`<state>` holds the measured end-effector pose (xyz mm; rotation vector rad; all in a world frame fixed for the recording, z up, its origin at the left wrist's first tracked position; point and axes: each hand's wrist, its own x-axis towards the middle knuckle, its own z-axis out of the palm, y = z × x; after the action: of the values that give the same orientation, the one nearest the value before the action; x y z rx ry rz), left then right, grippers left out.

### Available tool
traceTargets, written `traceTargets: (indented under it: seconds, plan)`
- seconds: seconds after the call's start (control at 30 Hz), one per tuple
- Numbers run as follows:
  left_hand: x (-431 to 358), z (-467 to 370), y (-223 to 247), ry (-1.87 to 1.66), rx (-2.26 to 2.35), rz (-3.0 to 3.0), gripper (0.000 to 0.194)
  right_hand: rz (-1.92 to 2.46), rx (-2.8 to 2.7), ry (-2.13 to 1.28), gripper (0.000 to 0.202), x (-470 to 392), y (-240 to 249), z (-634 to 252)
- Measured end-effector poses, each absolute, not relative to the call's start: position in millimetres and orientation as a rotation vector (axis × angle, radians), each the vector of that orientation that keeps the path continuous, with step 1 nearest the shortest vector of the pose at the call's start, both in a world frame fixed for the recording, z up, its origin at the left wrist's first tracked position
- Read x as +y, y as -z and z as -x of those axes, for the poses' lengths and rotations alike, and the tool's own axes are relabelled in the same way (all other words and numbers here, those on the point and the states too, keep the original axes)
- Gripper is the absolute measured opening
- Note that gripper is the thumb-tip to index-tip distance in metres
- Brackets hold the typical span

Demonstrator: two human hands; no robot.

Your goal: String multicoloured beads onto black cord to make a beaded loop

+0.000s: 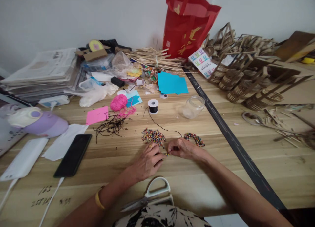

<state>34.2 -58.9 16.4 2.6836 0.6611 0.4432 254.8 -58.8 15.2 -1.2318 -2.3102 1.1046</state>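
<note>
My left hand (149, 162) rests low over the table, fingers bent and drawn together; what they hold, if anything, is hidden. Facing it, my right hand (181, 149) pinches black cord beside a few threaded beads (167, 154) that show between the fingertips. From the spool (153, 106), the cord (165, 130) runs to the back of my right hand. A pile of loose multicoloured beads (153, 135) lies just beyond my left hand. Behind my right wrist is a curved beaded strand (195, 139). White-handled scissors (154, 195) lie near my body.
A glass jar (194, 107) stands beyond the beads. Cut black cords (110, 124), pink yarn (119, 102), a phone (73, 155) and a purple bottle (46, 122) lie leftward. At the back stand a red bag (189, 27) and, to its right, several small woven baskets (242, 86).
</note>
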Motion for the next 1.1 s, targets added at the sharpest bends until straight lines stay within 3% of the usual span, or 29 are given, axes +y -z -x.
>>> traceTargets:
  seconds: [0.67,1.1]
  plan:
    - [-51.9,-35.8,-5.3,-0.708,0.701,-1.986,0.009,1.176,-2.017,-1.235,0.006,-74.6,-31.3,-237.9]
    - [-46.1,-23.4,-8.8,-0.586,0.776,-1.370,0.030,1.145,-2.070,-1.024,0.010,-71.3,-46.9,-218.1]
